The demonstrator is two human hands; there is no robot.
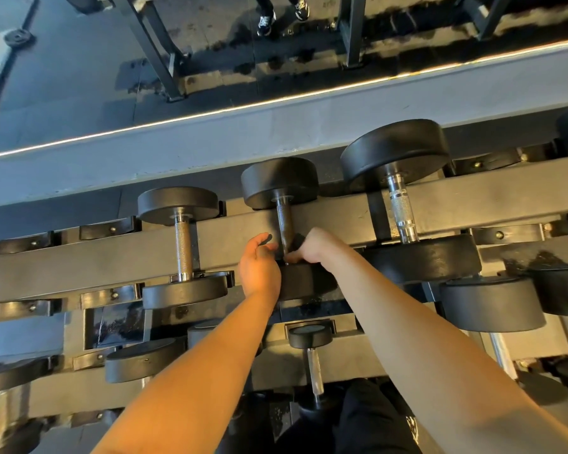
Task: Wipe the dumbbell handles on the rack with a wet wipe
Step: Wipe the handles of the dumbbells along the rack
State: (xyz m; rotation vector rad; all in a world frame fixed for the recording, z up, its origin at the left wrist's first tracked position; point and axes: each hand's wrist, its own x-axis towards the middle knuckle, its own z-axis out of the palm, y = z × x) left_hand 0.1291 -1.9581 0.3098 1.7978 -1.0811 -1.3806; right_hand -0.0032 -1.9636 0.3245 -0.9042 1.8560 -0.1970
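- From the head camera, a black steel rack (243, 231) runs across the room in tiers, its top rail scuffed and lit warm from the left.
- Three dumbbells sit on the top tier: a left dumbbell (181, 247) with a bright handle, a middle dumbbell (281, 183) with a dark handle (284, 224), and a bigger right dumbbell (397, 155) with a shiny handle.
- The left hand (259, 267) rests beside the near end of the dark handle, fingers curled toward it; whether they hold anything I cannot tell.
- The right hand (312, 247) is curled around the near end of that handle, over something dark; a wipe cannot be made out.
- More dumbbells lie on the lower tiers, a small one (310, 337) straight below the hands.
- Behind the rack runs a grey ledge (210, 139) with a lit strip along its edge, then a mirror (79, 77) showing dark floor, frame legs and two shoes.
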